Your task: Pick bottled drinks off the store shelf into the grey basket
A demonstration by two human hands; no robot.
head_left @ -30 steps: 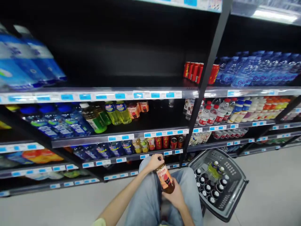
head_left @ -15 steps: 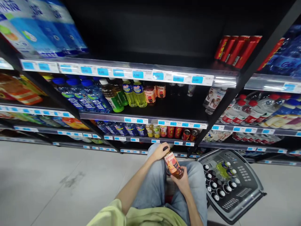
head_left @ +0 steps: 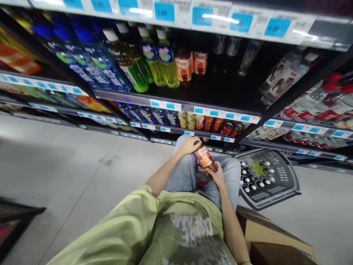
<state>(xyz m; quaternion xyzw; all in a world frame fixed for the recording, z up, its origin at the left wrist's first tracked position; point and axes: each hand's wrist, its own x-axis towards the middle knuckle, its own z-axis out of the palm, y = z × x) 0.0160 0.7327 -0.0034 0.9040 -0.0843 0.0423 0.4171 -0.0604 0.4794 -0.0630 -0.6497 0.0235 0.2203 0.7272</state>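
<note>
A small brown drink bottle [head_left: 205, 158] with an orange label lies tilted between both my hands, above my knees in light jeans. My left hand [head_left: 189, 144] is closed around its cap end. My right hand [head_left: 218, 175] cups its bottom end. Just right of my knees, a grey shopping basket [head_left: 278, 184] on the floor holds several dark-capped bottles and a couple of green ones. On the shelf straight ahead, two matching orange-labelled bottles [head_left: 191, 65] stand beside yellow-green drink bottles [head_left: 162, 60].
Black store shelves [head_left: 176, 101] with blue price tags carry blue-capped water, red cans and white bottles. Grey tiled floor [head_left: 68, 169] spreads to the left. A cardboard box [head_left: 273, 237] sits at my right side, and a dark object pokes in at the lower left edge.
The view has tipped down and drawn back, so my green shirt now fills the bottom and the shelves look closer. Both hands still hold the bottle over my knees.
</note>
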